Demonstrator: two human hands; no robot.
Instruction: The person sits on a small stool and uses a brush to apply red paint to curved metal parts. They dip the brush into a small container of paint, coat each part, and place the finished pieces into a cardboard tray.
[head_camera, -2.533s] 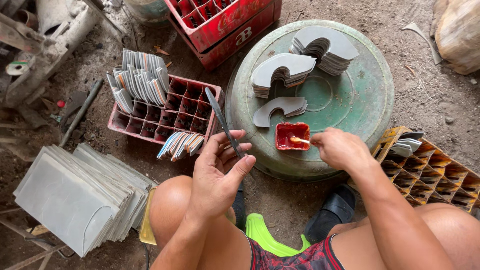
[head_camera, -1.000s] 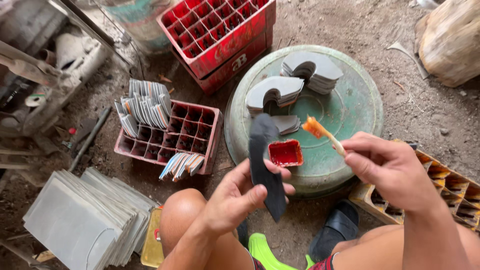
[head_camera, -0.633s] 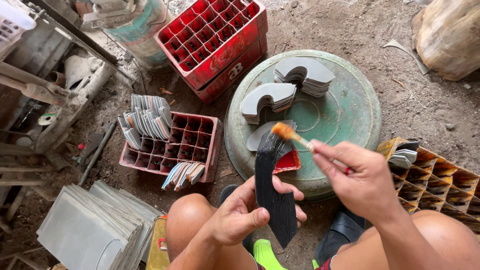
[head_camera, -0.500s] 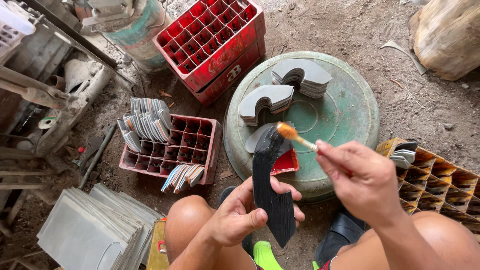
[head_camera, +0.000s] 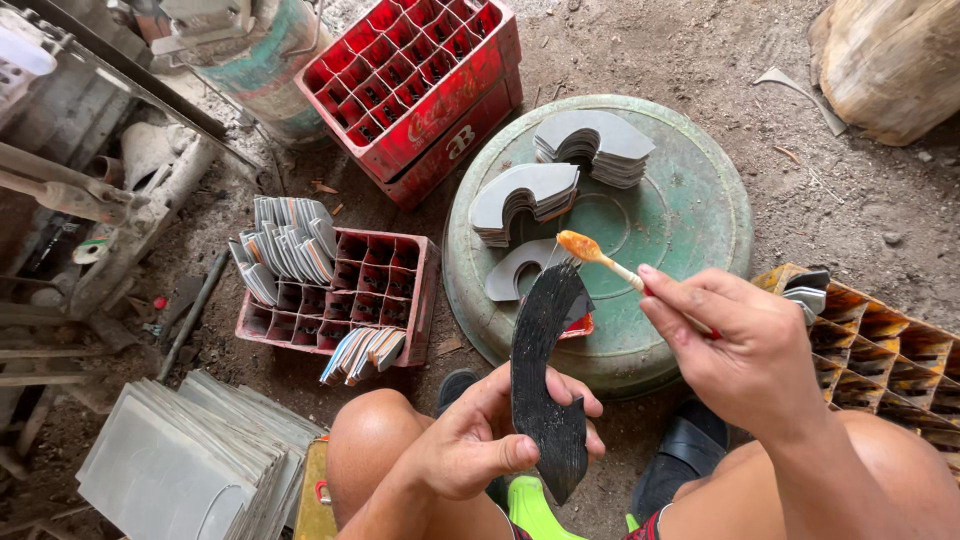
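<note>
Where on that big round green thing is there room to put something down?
The green upturned tub is bare on its right half, between the far stack of grey cut pieces and the right hand. Its left side is crowded: a second stack, a loose grey piece and the dark curved piece in the left hand.

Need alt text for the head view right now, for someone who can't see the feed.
A seated person's left hand holds a dark curved piece upright while the right hand touches an orange-tipped brush to its top end. Behind them, an upturned green basin carries stacks of grey curved pieces, with red crates to the left.
</note>
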